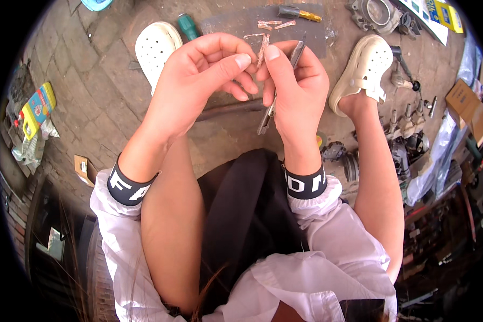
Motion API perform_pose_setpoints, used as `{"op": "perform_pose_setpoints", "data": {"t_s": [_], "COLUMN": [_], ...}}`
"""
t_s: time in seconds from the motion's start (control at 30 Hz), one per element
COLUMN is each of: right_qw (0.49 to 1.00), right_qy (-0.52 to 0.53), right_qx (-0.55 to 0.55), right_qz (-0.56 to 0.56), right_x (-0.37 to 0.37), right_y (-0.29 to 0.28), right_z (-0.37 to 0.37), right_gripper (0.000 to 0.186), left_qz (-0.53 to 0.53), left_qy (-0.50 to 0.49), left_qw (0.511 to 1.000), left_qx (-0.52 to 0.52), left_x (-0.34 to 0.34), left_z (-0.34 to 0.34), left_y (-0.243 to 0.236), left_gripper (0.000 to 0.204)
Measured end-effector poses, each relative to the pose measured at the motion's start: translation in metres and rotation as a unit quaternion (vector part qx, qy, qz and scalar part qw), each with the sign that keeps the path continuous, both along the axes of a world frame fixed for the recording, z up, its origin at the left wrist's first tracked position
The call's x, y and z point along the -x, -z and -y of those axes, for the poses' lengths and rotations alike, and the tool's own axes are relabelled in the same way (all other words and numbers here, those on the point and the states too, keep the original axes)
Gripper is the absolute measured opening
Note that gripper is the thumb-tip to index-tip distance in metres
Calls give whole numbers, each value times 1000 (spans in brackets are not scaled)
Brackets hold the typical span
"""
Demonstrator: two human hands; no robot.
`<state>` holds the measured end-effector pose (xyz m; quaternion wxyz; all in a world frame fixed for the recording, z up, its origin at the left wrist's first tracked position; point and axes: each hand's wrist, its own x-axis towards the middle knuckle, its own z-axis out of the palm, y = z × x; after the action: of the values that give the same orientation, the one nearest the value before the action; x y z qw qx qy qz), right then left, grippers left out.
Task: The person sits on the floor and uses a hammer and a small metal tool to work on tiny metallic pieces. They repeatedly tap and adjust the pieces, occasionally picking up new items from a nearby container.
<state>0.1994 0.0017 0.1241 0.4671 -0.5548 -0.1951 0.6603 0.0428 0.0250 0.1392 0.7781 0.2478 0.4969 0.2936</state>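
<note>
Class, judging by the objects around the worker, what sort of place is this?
Probably a mechanical repair workshop or yard: metal machine parts crowd the right side, a green tool handle lies by the left shoe, and the floor is paved.

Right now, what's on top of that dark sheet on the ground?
On the dark sheet lie small reddish strips and, at its far edge, a yellow-handled tool. The left hand and right hand cover part of its near side; anything beneath them is hidden.
</note>
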Motion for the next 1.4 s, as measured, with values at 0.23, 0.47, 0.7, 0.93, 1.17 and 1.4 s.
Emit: {"op": "perform_pose_setpoints", "data": {"t_s": [0.23, 0.47, 0.7, 0.93, 1.17, 1.4], "right_qw": [998, 998, 997, 997, 997, 982], "right_qy": [-13, -23, -9, -17, -22, -111], "right_qx": [-52, -40, -69, -76, -34, 27], "right_qz": [44, -34, -32, 5, 69, 149], "right_x": [2, 0, 7, 7, 3, 3], "right_y": [-18, -24, -21, -18, -10, 58], "right_z": [0, -2, 1, 1, 1, 25], "right_gripper": [9, 6, 6, 3, 10, 31], "left_qz": [-32, -47, -104, -116, -140, -246], "left_qy": [-39, -49, -47, -38, -9, 87], "left_qw": [998, 998, 993, 992, 989, 964], "left_qx": [-40, -17, -25, -35, -47, -60], "left_x": [-7, -7, -11, -12, -9, 7], "left_z": [10, 8, 8, 8, 9, 15], "left_y": [-17, -24, -29, -24, -5, 67], "left_gripper": [12, 8, 7, 9, 11, 13]}}
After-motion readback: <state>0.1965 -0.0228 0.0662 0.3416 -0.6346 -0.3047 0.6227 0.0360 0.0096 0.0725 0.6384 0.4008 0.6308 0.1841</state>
